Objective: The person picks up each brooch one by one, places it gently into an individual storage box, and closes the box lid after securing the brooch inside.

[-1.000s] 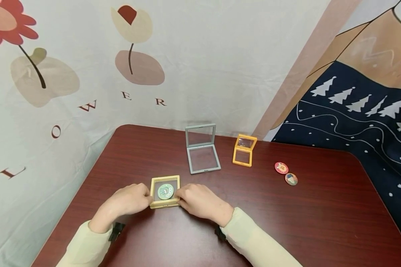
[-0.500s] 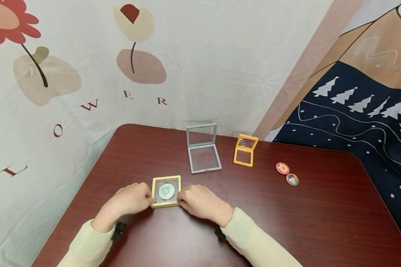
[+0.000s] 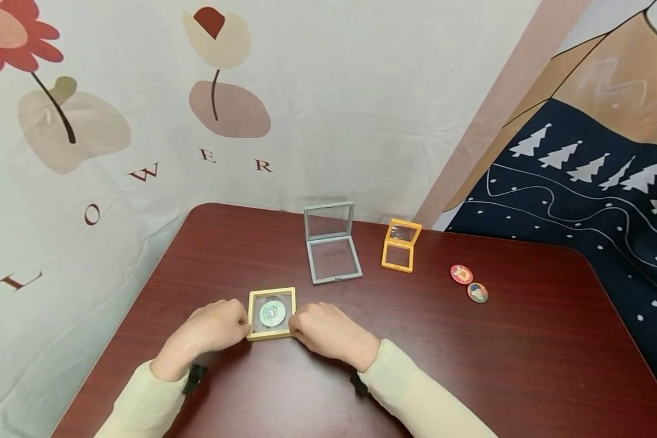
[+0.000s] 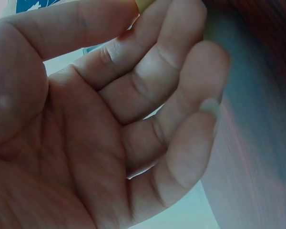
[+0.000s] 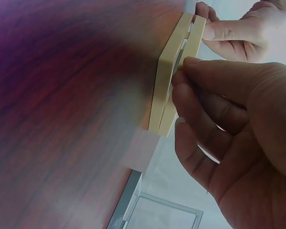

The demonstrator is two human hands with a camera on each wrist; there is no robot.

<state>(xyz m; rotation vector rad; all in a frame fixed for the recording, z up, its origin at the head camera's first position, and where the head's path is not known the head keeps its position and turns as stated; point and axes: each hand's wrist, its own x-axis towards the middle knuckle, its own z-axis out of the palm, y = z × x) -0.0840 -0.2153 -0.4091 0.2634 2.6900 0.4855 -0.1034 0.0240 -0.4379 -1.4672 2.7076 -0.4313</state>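
A pale yellow display frame point(image 3: 271, 335) lies on the table with a round green badge point(image 3: 272, 313) seen through its clear film. My left hand point(image 3: 219, 326) pinches the frame's near left corner. At the near right corner, my right hand point(image 3: 328, 334) pinches the side between thumb and index finger. From the right wrist view, the two halves of the frame point(image 5: 168, 71) lie almost together, with a narrow gap along part of the edge. The left wrist view is mostly palm and curled fingers point(image 4: 155, 71); only a sliver of yellow shows at the thumb tip.
Behind the hands stands an opened grey display frame point(image 3: 334, 281), its lid tilted up. A smaller orange frame point(image 3: 397, 268), also opened, sits to its right. Two round badges, one red point(image 3: 462, 274) and one multicoloured point(image 3: 477, 292), lie farther right. A printed cloth point(image 3: 361, 121) hangs behind the table.
The yellow frame's upper half has come down over the badge, so the gap at the near edge has narrowed. Both hands stay at the same corners.
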